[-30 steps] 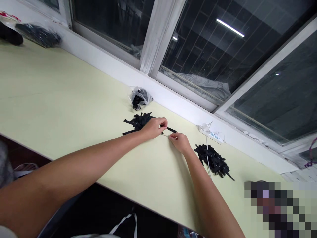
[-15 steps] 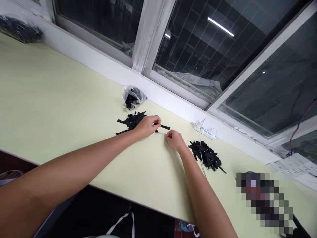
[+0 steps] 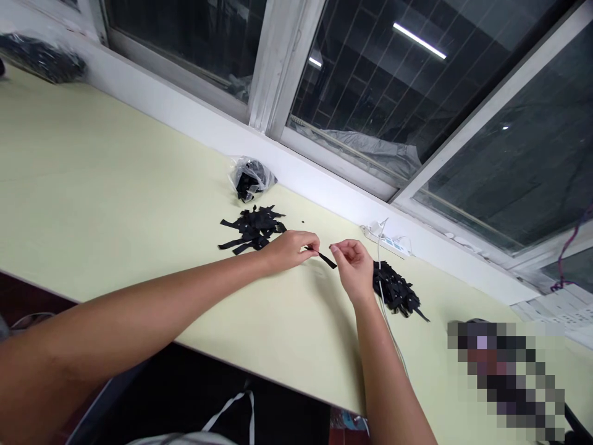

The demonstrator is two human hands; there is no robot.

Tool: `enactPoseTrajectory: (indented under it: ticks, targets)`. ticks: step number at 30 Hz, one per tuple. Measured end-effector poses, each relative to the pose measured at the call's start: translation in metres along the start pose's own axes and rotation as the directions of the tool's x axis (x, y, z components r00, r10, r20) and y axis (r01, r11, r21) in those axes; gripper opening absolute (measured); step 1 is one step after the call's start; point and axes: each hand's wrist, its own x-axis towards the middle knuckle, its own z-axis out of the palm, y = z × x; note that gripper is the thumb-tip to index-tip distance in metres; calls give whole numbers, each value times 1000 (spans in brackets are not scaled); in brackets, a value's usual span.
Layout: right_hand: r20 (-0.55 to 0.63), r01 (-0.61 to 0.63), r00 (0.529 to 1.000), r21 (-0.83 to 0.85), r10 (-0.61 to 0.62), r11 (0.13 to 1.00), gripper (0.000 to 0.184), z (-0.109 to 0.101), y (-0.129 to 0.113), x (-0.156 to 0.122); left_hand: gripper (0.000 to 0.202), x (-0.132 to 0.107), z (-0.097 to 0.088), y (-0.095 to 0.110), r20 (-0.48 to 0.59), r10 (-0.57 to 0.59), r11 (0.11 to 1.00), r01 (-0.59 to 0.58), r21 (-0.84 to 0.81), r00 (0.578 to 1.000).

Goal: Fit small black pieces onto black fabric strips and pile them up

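My left hand (image 3: 295,248) is closed in a pinch on a short black fabric strip (image 3: 328,261), whose free end points right and down toward my other hand. My right hand (image 3: 354,264) is also pinched, thumb against forefinger; a tiny dark bit shows at its fingertips, too small to name. Behind my left wrist lies a loose pile of black strips (image 3: 254,227). A second heap of black strips (image 3: 397,290), with small shiny spots, sits just right of my right hand, which covers its left edge.
A clear plastic bag (image 3: 252,179) with black pieces stands by the wall. A white power strip (image 3: 389,240) has a white cable (image 3: 388,315) running across the right heap. A larger bag (image 3: 44,59) lies far left. A blurred-out object (image 3: 500,371) is at right.
My left hand has moved right and away from the left pile with the strip. My right hand has shifted right and turned, its fingers now raised beside the strip's end.
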Motion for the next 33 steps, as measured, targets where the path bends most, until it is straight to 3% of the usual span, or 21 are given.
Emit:
enactPoseTrajectory:
  ticks: [6,14,25,33]
  targets:
    - [162,-26,987,58,16,998,28,9,1,-7,7,0,2,-3,-18,60,998,-60,13,998]
    - [118,-25,993,55,18,998,30,11,-2,-8,8,0,3,-1,-29,121,993,-120,20,992]
    - [203,-42,979,106,19,993,25,10,-5,-10,5,-1,3,-5,-40,88,996,-87,27,995]
    - [248,-144,962,110,113,983,29,11,-9,-13,3,-6,3,-9,37,148,984,-151,96,988]
